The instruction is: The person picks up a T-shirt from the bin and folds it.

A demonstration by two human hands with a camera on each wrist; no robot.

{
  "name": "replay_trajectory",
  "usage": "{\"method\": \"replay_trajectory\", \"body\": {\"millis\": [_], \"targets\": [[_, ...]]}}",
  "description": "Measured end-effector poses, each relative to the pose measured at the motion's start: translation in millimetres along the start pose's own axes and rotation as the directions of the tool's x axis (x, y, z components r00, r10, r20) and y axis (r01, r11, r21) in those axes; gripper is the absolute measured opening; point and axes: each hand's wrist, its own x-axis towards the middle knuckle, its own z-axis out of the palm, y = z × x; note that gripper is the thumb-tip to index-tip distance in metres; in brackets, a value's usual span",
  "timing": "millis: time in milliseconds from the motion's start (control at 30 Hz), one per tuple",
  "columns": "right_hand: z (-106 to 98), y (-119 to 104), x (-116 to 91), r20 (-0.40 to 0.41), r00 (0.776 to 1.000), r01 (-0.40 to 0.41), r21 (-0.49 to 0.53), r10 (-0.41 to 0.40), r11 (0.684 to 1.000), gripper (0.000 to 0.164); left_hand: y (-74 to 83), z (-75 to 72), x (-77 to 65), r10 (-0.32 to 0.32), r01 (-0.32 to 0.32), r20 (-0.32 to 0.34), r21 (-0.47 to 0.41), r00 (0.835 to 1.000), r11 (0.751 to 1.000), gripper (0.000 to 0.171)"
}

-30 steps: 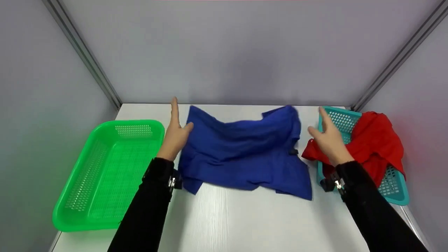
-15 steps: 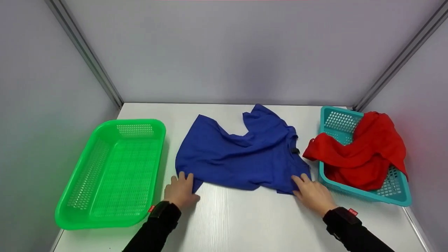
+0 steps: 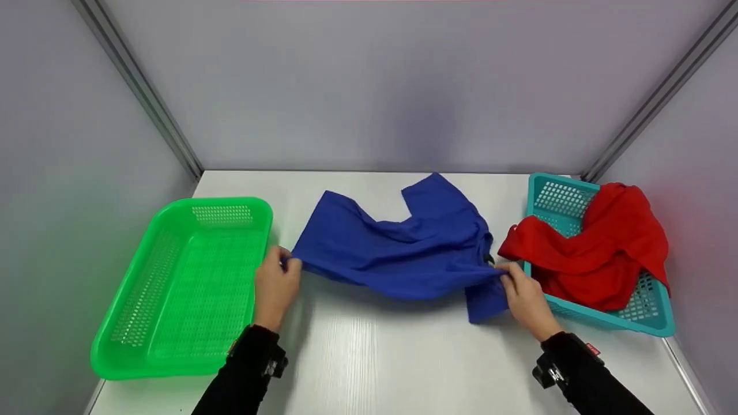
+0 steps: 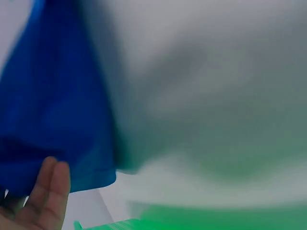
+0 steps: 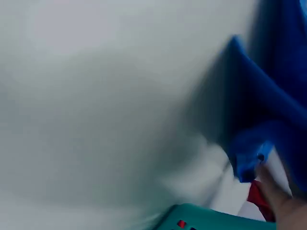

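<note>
A blue short-sleeved shirt [image 3: 398, 248] lies sideways across the middle of the table, its near edge lifted. My left hand [image 3: 278, 285] pinches the hem corner at the shirt's left end; in the left wrist view the fingers [image 4: 56, 191] press against the blue cloth [image 4: 57, 110]. At the other end, near the collar, my right hand [image 3: 526, 300] pinches the near shoulder. One sleeve [image 3: 484, 300] hangs down beside that hand. The far sleeve [image 3: 432, 193] points toward the back wall. Blue fabric [image 5: 268, 105] rises from the thumb in the right wrist view.
On the left stands a bright green plastic basket [image 3: 262, 230] with nothing in it. A teal basket [image 3: 599, 320] on the right holds a red garment [image 3: 611, 253] that drapes over its left rim. Grey walls [image 3: 369, 86] close in the white table [image 3: 357, 369] at the back and sides.
Both hands came down from above the shirt to its near edge, then took hold of it. They have since raised that edge and moved it a little toward the back.
</note>
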Motion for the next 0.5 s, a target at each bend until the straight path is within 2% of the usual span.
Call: {"method": "replay_trajectory", "body": {"millis": [33,67,100,167,200,233,267,300,333,400,433,467,500], "targets": [[-3.6,-3.4,2.4,-0.035,0.999,-0.014,0.027,0.015,1.000,0.020,4.1,-3.2,4.0,-0.055,0.051,-0.035,-0.106,0.998,0.993,0.010],[-6.9,-6.9,4.8,-0.071,0.997,-0.028,0.044,0.031,0.999,0.020,7.3,-5.9,7.2,-0.111,0.098,-0.054,-0.203,0.992,0.974,0.013],[-9.0,-10.3,7.1,-0.114,0.993,-0.037,0.044,0.042,0.998,0.019,9.6,-7.8,9.6,-0.167,0.144,-0.050,-0.301,0.985,0.943,0.015],[-10.2,-16.1,11.4,-0.200,0.979,-0.033,0.031,0.038,0.999,0.019,11.8,-8.9,12.9,-0.253,0.223,-0.006,-0.451,0.967,0.864,0.019],[-9.0,-18.5,13.1,-0.228,0.974,-0.018,0.008,0.020,1.000,0.020,11.3,-8.4,13.6,-0.285,0.260,0.028,-0.502,0.958,0.825,0.020],[-6.6,-20.0,14.2,-0.246,0.969,0.011,-0.036,-0.019,0.999,0.023,8.9,-7.4,13.8,-0.307,0.289,0.056,-0.528,0.950,0.798,0.021],[-3.1,-21.5,14.4,-0.255,0.964,0.056,-0.099,-0.079,0.994,0.027,5.7,-6.2,13.3,-0.324,0.316,0.081,-0.533,0.943,0.785,0.022],[1.8,-21.6,13.3,-0.252,0.954,0.119,-0.178,-0.162,0.977,0.030,1.9,-4.6,12.5,-0.336,0.335,0.096,-0.523,0.937,0.784,0.023],[7.1,-21.2,11.1,-0.232,0.939,0.191,-0.259,-0.253,0.947,0.033,-2.7,-2.7,11.3,-0.341,0.345,0.101,-0.492,0.935,0.799,0.023],[18.0,-18.8,3.6,-0.142,0.893,0.343,-0.402,-0.428,0.849,0.037,-11.4,-0.2,7.5,-0.325,0.335,0.093,-0.392,0.941,0.857,0.022],[23.0,-17.0,-1.8,-0.078,0.867,0.413,-0.441,-0.492,0.797,0.035,-15.1,1.0,5.5,-0.305,0.315,0.082,-0.325,0.949,0.892,0.021],[27.8,-14.7,-7.8,-0.008,0.848,0.469,-0.459,-0.531,0.755,0.033,-18.3,2.3,3.5,-0.271,0.278,0.064,-0.255,0.960,0.926,0.021],[31.8,-12.1,-13.9,0.066,0.840,0.505,-0.460,-0.539,0.731,0.032,-21.1,3.7,1.7,-0.230,0.236,0.051,-0.189,0.972,0.953,0.020]]}}
